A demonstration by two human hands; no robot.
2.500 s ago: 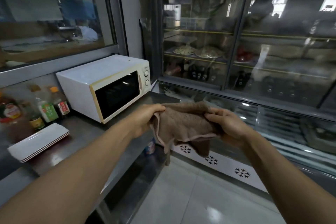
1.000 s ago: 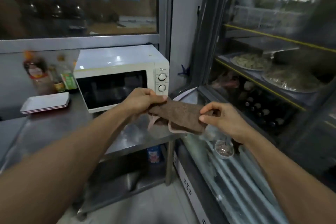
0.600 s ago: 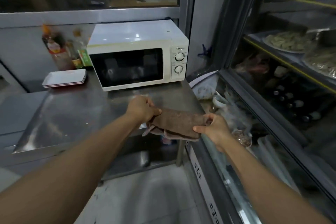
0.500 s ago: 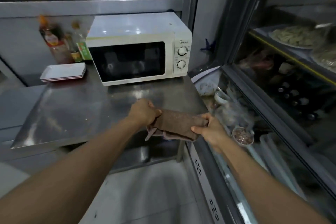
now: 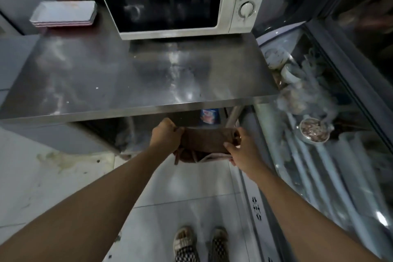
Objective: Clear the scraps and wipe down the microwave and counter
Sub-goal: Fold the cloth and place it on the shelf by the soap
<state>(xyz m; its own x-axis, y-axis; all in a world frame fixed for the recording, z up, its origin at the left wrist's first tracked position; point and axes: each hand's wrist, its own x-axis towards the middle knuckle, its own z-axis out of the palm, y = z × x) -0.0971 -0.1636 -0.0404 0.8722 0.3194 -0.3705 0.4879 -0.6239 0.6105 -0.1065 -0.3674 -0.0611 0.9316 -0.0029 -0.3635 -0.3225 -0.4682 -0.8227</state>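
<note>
The brown cloth (image 5: 207, 140) is stretched between both hands, in the air just in front of the steel surface (image 5: 136, 78) and below its front edge. Its long axis runs left to right, and folded ends hang down under it. The left hand (image 5: 165, 135) grips the left end with curled fingers, and the right hand (image 5: 242, 148) pinches the right end. The white microwave (image 5: 236, 0) stands at the back of the surface, its door facing the person. White plates (image 5: 63, 14) are stacked to its left.
</note>
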